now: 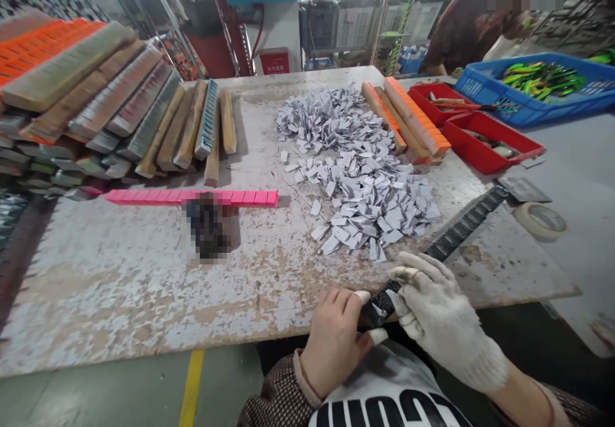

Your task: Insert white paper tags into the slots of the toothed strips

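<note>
A long black notched bar (456, 232) runs slantwise over the table's front edge. My left hand (339, 337), bare with white covers on thumb and forefinger tips, grips the bar's near end between those fingers. In a white knitted glove, my right hand (435, 318) is closed on the same bar just beyond, its fingertips bent over the top. A small pale piece (378, 310) shows on the bar between the hands. Whether the gloved fingers also pinch a piece is hidden. Just past the hands lies a heap of small white-grey pieces (379, 203).
A pink notched bar (240, 198) lies at left centre, beside a blurred-out dark object (207, 228). Stacked bars (91, 94) fill the far left. To the right are orange bars (418, 120), red trays (490, 158), a blue crate (528, 116), a tape roll (541, 220) and a person (461, 24).
</note>
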Motion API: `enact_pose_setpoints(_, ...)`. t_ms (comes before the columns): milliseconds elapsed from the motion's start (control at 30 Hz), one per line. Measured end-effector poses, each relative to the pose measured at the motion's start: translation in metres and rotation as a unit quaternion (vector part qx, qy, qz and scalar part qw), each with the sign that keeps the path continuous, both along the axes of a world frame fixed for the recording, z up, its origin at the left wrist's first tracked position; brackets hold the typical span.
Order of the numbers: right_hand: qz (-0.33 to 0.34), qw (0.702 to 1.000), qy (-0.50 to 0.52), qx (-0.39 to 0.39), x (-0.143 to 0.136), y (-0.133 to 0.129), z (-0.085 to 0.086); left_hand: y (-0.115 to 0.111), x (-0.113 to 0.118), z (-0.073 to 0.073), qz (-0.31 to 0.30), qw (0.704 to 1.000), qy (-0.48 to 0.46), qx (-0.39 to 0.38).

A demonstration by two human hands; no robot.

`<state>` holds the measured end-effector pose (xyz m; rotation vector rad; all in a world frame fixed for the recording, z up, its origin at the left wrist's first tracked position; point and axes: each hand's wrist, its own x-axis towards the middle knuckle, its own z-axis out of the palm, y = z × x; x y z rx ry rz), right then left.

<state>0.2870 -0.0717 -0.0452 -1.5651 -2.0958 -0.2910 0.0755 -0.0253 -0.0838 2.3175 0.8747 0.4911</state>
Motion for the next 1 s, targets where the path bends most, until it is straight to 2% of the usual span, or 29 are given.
enact_pose_setpoints(267,0.022,0.998,-0.038,-0.038,-0.003,0.010,0.010,0.003,0.000,0.002,-0.009,1.000,-0.021,-0.017)
enact_pose_setpoints(467,0.045,0.996,-0.021,-0.071,-0.002,0.015,0.001,0.003,0.003,-0.004,-0.005,1.000,-0.027,-0.010)
enact_pose_setpoints(533,0.055,0.997,-0.006,-0.059,0.001,0.014,-0.005,0.004,0.004,-0.005,-0.005,1.000,-0.015,-0.008)
enact_pose_setpoints(633,0.057,0.998,0.016,-0.029,0.006,0.009,-0.014,0.012,-0.002,0.002,-0.030,0.999,-0.007,-0.024)
enact_pose_setpoints(733,0.056,0.996,0.042,-0.046,0.005,0.008,-0.018,0.032,-0.013,0.016,-0.088,0.993,-0.018,-0.075)
enact_pose_setpoints(800,0.068,0.994,0.065,-0.060,-0.001,0.009,-0.018,0.052,-0.017,0.026,-0.053,0.996,-0.007,-0.071)
enact_pose_setpoints(900,0.102,0.988,0.100,-0.063,-0.010,0.010,-0.014,0.084,-0.011,0.032,0.094,0.994,0.050,0.004)
enact_pose_setpoints(933,0.110,0.986,0.111,-0.063,-0.012,0.010,-0.012,0.093,-0.007,0.031,0.123,0.990,0.066,0.019)
enact_pose_setpoints(1000,0.120,0.982,0.133,-0.065,-0.010,0.008,-0.010,0.107,0.004,0.029,0.136,0.987,0.081,0.020)
